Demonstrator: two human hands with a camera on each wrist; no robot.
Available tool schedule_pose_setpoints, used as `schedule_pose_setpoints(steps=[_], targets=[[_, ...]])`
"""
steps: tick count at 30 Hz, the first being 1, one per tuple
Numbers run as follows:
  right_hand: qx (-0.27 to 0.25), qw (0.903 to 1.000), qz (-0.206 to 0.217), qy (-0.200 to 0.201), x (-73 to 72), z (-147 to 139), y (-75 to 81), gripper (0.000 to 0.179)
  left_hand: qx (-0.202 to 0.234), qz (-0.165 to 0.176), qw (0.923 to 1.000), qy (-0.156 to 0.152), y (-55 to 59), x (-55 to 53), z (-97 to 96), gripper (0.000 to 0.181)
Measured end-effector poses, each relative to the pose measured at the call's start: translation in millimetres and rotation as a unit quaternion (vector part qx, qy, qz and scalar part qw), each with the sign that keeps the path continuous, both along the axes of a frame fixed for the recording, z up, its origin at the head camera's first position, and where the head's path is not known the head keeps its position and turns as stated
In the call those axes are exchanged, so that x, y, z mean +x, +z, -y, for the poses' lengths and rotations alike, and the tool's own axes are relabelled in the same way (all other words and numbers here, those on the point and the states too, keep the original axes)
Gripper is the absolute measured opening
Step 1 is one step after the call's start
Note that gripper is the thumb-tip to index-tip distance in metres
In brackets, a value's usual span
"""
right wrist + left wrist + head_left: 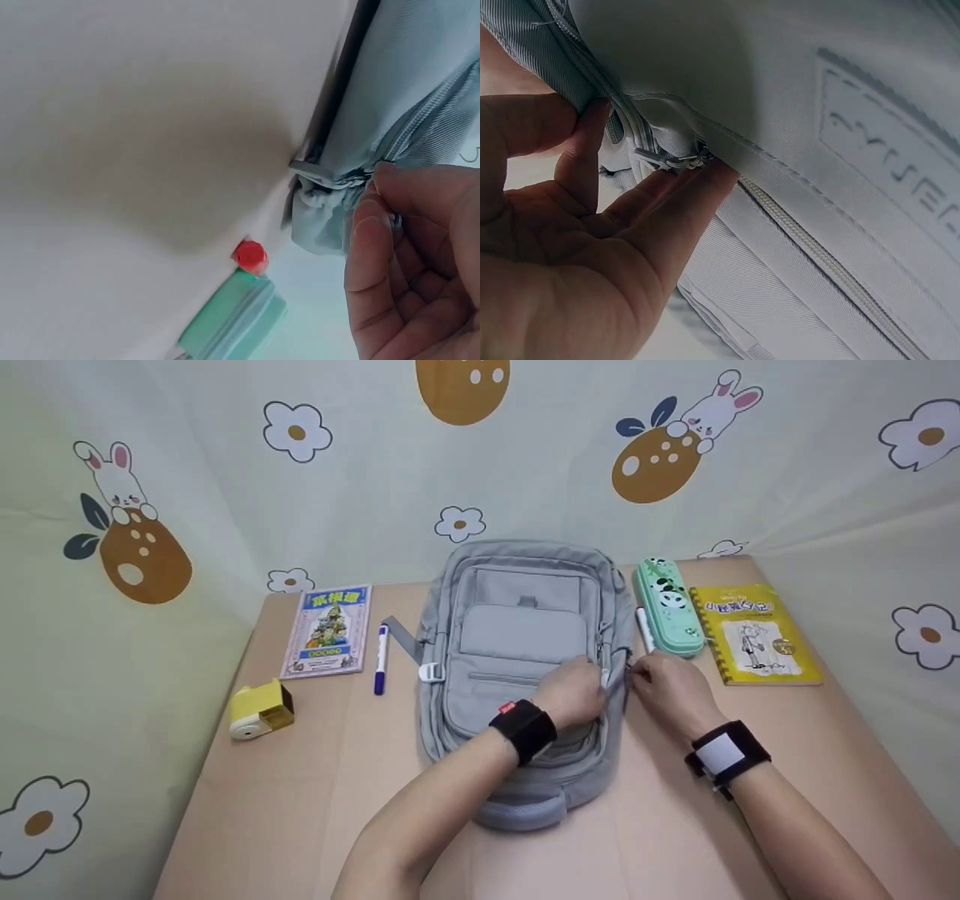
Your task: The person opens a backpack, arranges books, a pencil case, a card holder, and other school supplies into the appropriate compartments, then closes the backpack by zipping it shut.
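A grey backpack (pixel 525 634) lies on the table with its front pockets facing up. My left hand (pixel 574 690) reaches over its front to the right side. In the left wrist view, thumb and index finger pinch a fabric edge (pixel 570 56), and the other fingers lie at a metal zipper pull (pixel 667 159) by a pocket's zipper. At the backpack's right side, my right hand (pixel 679 690) pinches the gathered side (pixel 360 184) beside a zipper (pixel 427 112) between thumb and index finger. What exactly sits between those fingertips is hidden.
Right of the backpack lie a white marker (pixel 643 630) with a red end, a green panda pencil case (pixel 670 607) and a yellow spiral notebook (pixel 757 634). On the left are a purple-capped marker (pixel 381 660), a booklet (pixel 328 630) and a yellow pencil sharpener (pixel 261 709).
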State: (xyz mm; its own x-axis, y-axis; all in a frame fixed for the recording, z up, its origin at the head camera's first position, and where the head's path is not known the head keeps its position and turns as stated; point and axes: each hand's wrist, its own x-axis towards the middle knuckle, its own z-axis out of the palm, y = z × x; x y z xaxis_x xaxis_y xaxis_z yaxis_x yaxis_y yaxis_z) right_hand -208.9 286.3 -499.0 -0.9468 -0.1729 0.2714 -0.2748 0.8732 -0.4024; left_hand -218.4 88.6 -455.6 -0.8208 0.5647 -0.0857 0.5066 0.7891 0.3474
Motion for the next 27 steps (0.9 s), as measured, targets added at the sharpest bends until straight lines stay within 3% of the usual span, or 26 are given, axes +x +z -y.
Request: schedule_pose_setpoints(steps=[13, 20, 27], targets=[[0.041, 0.998, -0.021, 0.043, 30.2, 6, 14.3, 0.006, -0.008, -0.013, 0.9999, -0.006, 1.2, 4.2, -0.1, 0.021], [0.089, 0.9945, -0.03, 0.048, 45.2, 16, 22.3, 0.004, -0.024, -0.022, 0.9994, -0.008, 2.2, 6.3, -2.0, 0.021], [0.077, 0.9924, -0.03, 0.09, 58.7, 28, 30.2, 0.01, -0.039, -0.018, 0.999, 0.008, 1.2, 5.4, -4.7, 0.031]])
